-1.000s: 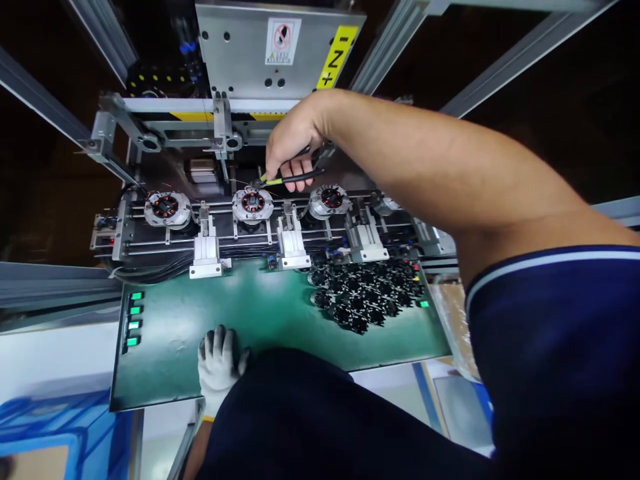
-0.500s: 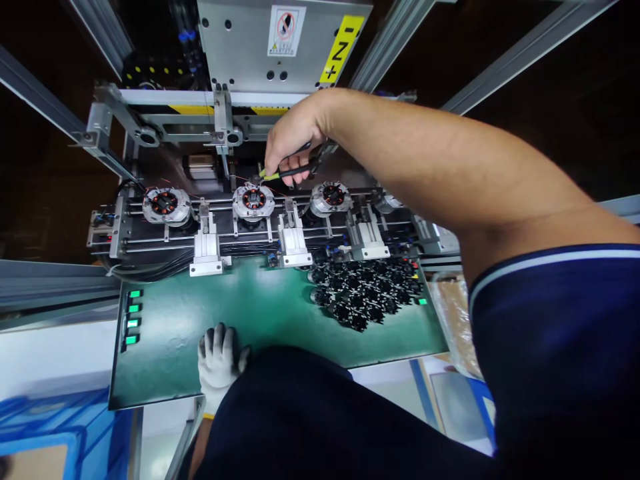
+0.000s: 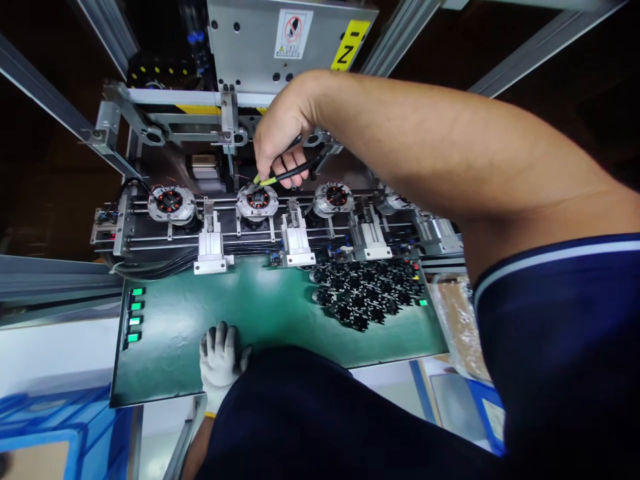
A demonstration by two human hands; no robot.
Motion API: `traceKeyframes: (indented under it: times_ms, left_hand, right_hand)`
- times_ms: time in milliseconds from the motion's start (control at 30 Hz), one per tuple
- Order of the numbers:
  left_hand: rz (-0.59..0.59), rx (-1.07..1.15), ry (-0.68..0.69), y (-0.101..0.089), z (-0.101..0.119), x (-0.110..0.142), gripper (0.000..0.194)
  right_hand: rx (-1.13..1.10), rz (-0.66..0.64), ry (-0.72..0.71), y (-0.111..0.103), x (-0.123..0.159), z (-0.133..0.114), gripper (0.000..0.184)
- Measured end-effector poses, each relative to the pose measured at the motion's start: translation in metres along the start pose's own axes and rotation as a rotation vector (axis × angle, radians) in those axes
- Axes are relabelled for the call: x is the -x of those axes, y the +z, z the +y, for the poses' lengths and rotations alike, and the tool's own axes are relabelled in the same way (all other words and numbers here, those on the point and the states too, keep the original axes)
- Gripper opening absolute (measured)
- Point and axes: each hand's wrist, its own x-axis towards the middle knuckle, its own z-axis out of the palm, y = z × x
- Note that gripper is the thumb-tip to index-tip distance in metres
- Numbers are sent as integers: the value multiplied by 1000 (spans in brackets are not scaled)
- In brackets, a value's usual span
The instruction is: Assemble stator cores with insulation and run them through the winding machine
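Good control here calls for a light, measured squeeze on the pliers [image 3: 269,181], with the tips lined up on the far edge of the round wound part [image 3: 257,201] and clear of its orange windings. A steady wrist matters, since the reach is long and a sideways twist could nick a winding or tug the fine wire. The slim black-and-yellow handles are best guided from the fingers rather than forced by the arm.

The right hand [image 3: 283,127] is partly closed around the pliers, whose handles stand somewhat apart; whether the tips grip anything is too small to tell. The wound part sits just on the near side of that hand, between a left ring unit [image 3: 171,203] and a right ring unit [image 3: 333,198]. It lies well beyond the gloved left hand [image 3: 220,363], which is open, palm down, at the near edge of the green counter [image 3: 260,293], with nothing visible in its hold. Black parts [image 3: 365,293] lie clustered on the counter's right.
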Motion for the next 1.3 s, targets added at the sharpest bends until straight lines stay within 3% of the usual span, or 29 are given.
traceKeyframes:
  times_ms: [200,400,533,667,800,900,1000,1300]
  left_hand:
    - [34,11,19,0,0,-1,54]
    - [41,7,34,3,-3,0,54]
    - [25,16,-5,3,-1,1,55]
    - [-7,20,-25,3,-2,1,54]
    - [16,50,-52,3,-3,0,56]
    - [76,52,-104,4,-5,0,66]
    - [36,35,-69,4,-8,0,65]
    - [-26,8,-32,-2,-10,-1,61]
  right_hand:
    - [68,-4,50,2,-3,-7,45]
    - [52,61,6,14,-7,-7,42]
    - [-8,148,-70,23,20,2,39]
    - [-60,194,-62,20,77,39,38]
    - [-85,244,183,21,105,102,40]
    - [-153,274,287,29,99,143,36]
    - [-215,237,296,39,87,168,35]
    - [-245,159,182,41,55,182,41]
